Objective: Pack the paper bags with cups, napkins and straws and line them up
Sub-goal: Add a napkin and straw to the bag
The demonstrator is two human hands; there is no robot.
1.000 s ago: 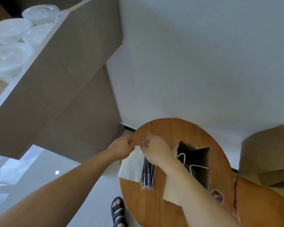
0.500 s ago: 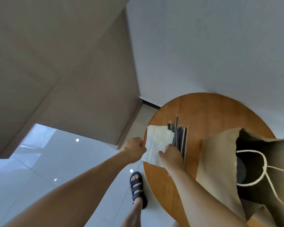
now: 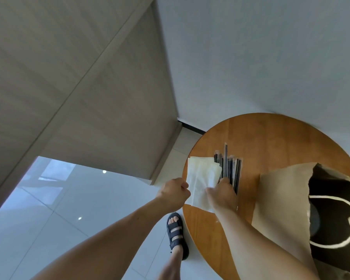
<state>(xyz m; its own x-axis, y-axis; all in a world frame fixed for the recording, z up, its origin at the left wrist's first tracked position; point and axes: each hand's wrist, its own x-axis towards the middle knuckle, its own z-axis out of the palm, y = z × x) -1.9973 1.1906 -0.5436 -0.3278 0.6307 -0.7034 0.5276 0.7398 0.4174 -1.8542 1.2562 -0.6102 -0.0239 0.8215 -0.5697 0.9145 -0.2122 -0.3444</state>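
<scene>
Your left hand (image 3: 175,191) and right hand (image 3: 223,194) both pinch the white paper napkins (image 3: 201,178) at the round wooden table's (image 3: 271,138) left edge. Black plastic straws (image 3: 230,170) lie alongside, not yet packed. The open brown paper bag (image 3: 281,199) waits on the right.

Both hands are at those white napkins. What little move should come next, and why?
Probably peel one sheet off the napkins and carry it to the paper bag. The left hand pinches their left edge, the right hand rests on their other side by the straws, and the bag's mouth is open beside them.
</scene>
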